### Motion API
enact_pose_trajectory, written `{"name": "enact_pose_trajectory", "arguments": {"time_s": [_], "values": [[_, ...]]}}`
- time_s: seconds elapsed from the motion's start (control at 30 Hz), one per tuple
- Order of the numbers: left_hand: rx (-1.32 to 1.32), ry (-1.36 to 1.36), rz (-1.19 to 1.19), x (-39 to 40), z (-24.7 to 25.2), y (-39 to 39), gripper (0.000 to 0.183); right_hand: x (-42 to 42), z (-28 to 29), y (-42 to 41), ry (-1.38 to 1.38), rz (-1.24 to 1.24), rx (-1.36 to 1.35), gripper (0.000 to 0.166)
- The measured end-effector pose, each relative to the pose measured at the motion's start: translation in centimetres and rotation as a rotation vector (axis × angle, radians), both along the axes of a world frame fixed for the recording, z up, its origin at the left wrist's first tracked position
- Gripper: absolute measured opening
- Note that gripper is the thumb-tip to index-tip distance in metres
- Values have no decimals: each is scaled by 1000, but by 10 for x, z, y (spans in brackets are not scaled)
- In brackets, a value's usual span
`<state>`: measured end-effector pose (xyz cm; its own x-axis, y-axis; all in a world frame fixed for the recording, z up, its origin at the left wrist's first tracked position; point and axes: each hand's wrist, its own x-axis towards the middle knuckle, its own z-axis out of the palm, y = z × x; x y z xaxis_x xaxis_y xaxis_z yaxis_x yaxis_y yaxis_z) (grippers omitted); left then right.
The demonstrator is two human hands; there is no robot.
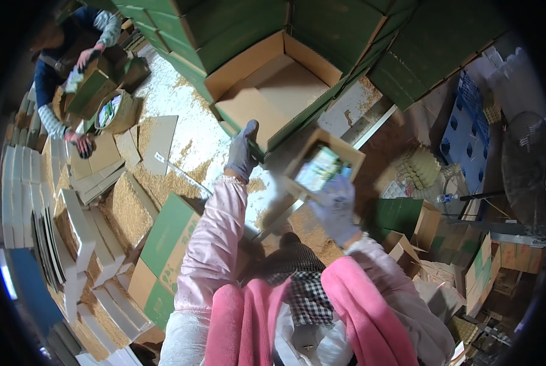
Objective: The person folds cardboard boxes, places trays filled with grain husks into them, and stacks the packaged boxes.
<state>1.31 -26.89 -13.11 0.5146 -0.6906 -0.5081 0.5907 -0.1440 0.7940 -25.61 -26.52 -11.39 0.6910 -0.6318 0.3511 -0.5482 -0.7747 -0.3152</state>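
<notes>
An open green cardboard carton (273, 91) with a bare brown inside stands before me, walled in by stacked green cartons. My gloved left hand (244, 148) grips its near corner, thumb up along the wall. To the right, a small open cardboard box (296, 176) is blurred. Inside it lie printed leaflets or packets (319, 168), too smeared to make out. My gloved right hand (337, 208) is closed over the near rim of this box, its fingertips reaching inside.
At upper left a co-worker (55, 68) in gloves handles a carton, beside a basket (117, 112) of printed packets. White foam boxes (110, 256) with sawdust-like filler stand at left. A closed green carton (165, 256) sits by my left arm. Several opened cartons (401, 219) and egg trays (417, 167) are at right.
</notes>
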Motion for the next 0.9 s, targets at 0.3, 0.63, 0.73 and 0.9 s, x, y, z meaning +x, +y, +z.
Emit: {"name": "enact_pose_trajectory", "arguments": {"time_s": [0.3,0.63,0.73,0.9], "values": [[266,-969,-194,20,143,327,63,56,19,59,51,-102,-113,34],[988,-2066,-415,-75,-49,619,99,64,39,146,165,543,615,105],[532,-1255,-216,-80,75,588,90,71,75,151,45,562,489,99],[193,-496,292,-45,217,584,69,138,222,181,-234,763,755,66]]}}
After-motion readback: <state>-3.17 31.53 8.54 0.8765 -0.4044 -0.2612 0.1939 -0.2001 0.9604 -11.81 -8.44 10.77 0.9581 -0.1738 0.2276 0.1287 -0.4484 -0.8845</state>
